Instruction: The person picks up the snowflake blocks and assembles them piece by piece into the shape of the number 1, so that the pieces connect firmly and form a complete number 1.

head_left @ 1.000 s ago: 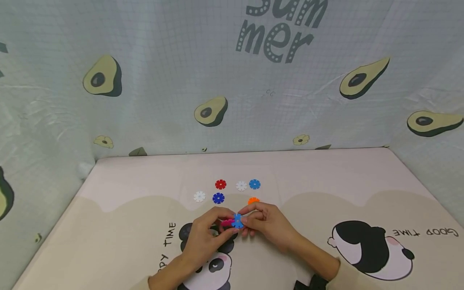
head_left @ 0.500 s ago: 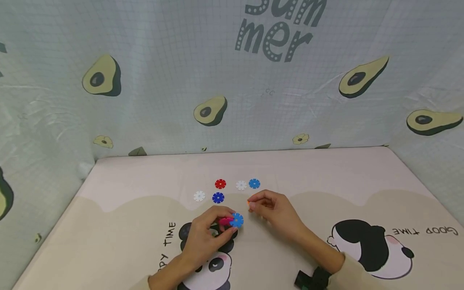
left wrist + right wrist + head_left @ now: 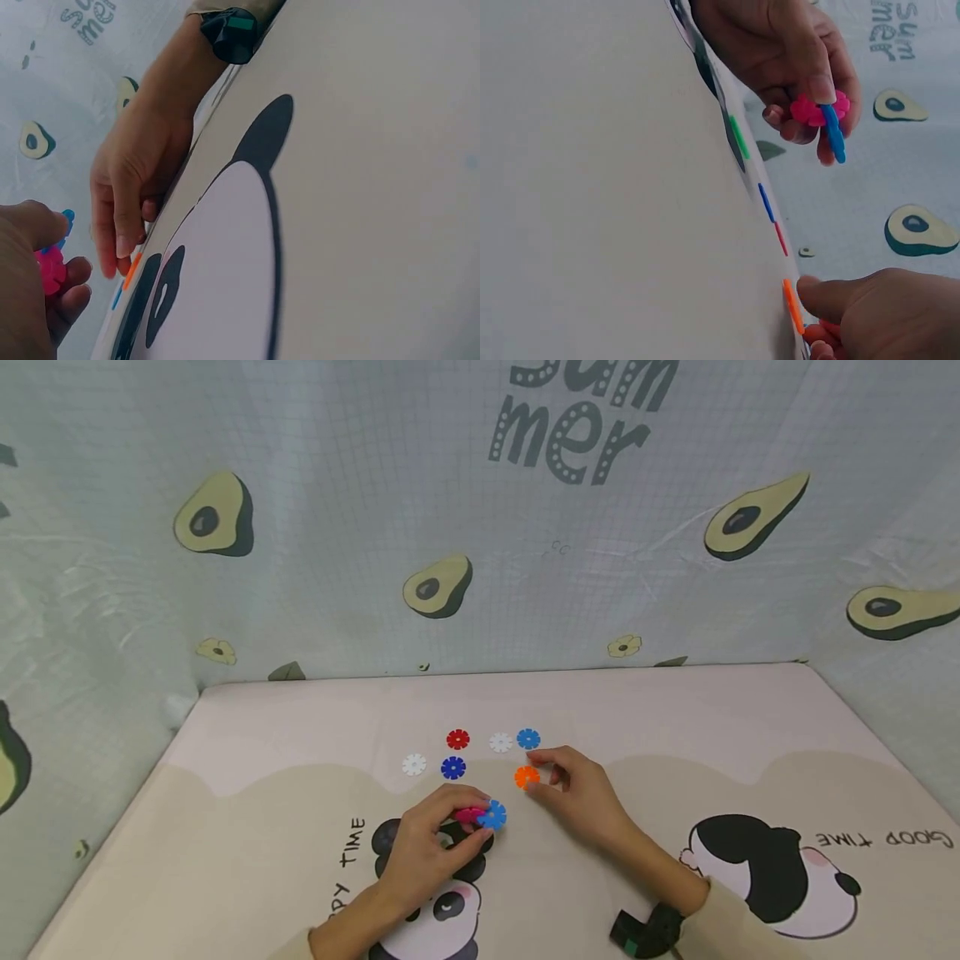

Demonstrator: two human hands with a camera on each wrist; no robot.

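A pink flower disc (image 3: pixel 470 815), slotted into a light-blue disc (image 3: pixel 492 815), is pinched above the table (image 3: pixel 570 877) by the left hand (image 3: pixel 426 835). The right hand (image 3: pixel 581 793) is at the orange disc (image 3: pixel 525 776), thumb and forefinger parted — contact unclear. Beyond — a dark-blue disc (image 3: pixel 453 767), a red disc (image 3: pixel 457 739) and two white discs (image 3: pixel 501 742).

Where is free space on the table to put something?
Bare table lies left of the left hand, past the lettering, and right of the right hand, behind the dog print. Crowded: just beyond the hands, around the discs.
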